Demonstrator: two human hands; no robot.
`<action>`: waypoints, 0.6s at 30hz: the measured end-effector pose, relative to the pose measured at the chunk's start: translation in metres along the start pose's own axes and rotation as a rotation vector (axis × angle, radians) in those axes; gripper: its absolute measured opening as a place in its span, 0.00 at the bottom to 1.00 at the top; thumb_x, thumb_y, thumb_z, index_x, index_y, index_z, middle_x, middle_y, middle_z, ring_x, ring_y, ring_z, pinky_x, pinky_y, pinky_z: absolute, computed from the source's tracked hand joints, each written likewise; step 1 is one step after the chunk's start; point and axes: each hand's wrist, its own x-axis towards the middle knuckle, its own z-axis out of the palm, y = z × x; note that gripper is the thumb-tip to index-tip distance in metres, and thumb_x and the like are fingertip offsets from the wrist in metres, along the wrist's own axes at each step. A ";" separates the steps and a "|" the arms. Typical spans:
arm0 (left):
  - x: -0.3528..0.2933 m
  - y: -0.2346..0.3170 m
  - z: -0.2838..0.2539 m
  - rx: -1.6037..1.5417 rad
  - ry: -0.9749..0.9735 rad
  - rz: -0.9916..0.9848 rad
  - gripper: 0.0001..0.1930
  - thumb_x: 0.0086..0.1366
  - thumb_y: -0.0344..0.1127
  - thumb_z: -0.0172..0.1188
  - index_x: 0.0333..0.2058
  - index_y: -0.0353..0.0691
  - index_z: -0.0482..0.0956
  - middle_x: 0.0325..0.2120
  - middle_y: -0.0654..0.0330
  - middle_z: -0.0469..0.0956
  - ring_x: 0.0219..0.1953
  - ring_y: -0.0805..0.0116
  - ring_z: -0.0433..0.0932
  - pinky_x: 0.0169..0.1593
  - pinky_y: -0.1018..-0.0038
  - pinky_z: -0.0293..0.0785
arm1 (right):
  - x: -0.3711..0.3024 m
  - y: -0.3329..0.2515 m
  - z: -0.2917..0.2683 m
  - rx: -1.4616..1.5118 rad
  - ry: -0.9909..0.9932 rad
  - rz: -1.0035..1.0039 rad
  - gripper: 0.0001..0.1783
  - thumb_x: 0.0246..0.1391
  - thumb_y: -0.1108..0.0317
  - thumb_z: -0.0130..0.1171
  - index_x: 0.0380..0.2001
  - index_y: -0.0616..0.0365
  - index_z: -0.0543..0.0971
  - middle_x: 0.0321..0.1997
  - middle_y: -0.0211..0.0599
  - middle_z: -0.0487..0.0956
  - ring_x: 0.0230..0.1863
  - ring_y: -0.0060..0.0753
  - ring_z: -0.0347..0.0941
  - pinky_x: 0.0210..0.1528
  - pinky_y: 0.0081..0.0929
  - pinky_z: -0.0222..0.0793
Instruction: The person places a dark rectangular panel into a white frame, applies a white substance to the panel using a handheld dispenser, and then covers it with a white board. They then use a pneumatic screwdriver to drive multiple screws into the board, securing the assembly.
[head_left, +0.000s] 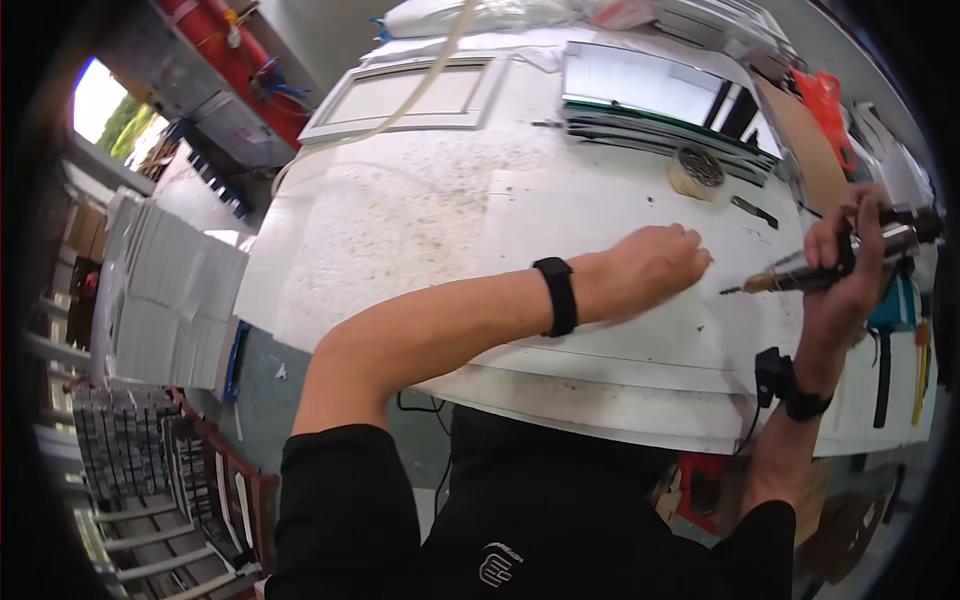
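Note:
My left hand (655,268) hovers low over the white worktable (400,210), its fingers curled together; whatever they hold, if anything, is hidden. My right hand (850,262) grips a silver power screwdriver (905,238) at the right side. Its thin dark bit (734,290) points left, toward my left hand, without touching it. Beyond my hands stands a round tub (696,172) filled with small metal pieces, probably screws. A dark, flat-handled tool (755,211) lies to the right of the tub.
Mirror-like glass panels (660,88) are stacked at the back. A white frame (405,95) lies at the back left, crossed by a pale hose (435,70). White sheets (175,290) are piled on the left, near metal profiles (125,440). An orange-red bag (825,110) hangs at right.

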 end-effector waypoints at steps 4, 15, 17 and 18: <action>0.024 0.000 0.002 -0.007 -0.064 -0.041 0.05 0.65 0.25 0.58 0.38 0.32 0.74 0.32 0.49 0.74 0.36 0.49 0.77 0.42 0.59 0.76 | 0.001 -0.016 -0.011 0.016 0.052 0.008 0.13 0.70 0.57 0.55 0.44 0.57 0.72 0.31 0.27 0.68 0.20 0.15 0.59 0.25 0.21 0.58; -0.026 -0.021 -0.032 -0.063 -0.032 -0.242 0.04 0.67 0.25 0.57 0.40 0.33 0.75 0.35 0.47 0.76 0.36 0.47 0.76 0.42 0.59 0.75 | -0.009 -0.009 -0.012 0.105 0.074 0.041 0.12 0.70 0.58 0.55 0.45 0.56 0.73 0.36 0.27 0.70 0.19 0.13 0.59 0.23 0.17 0.57; -0.031 -0.025 -0.031 -0.060 -0.015 -0.236 0.03 0.67 0.25 0.57 0.39 0.34 0.75 0.33 0.47 0.77 0.36 0.47 0.77 0.41 0.59 0.75 | -0.007 -0.008 -0.007 0.094 0.070 0.040 0.13 0.70 0.58 0.55 0.45 0.57 0.73 0.35 0.27 0.70 0.19 0.12 0.59 0.23 0.17 0.57; -0.034 -0.030 -0.033 -0.067 -0.011 -0.234 0.03 0.67 0.25 0.57 0.39 0.34 0.74 0.32 0.47 0.77 0.35 0.47 0.77 0.41 0.59 0.75 | -0.005 -0.007 0.001 0.094 0.071 0.034 0.13 0.71 0.58 0.55 0.45 0.57 0.73 0.35 0.27 0.70 0.19 0.12 0.59 0.23 0.18 0.57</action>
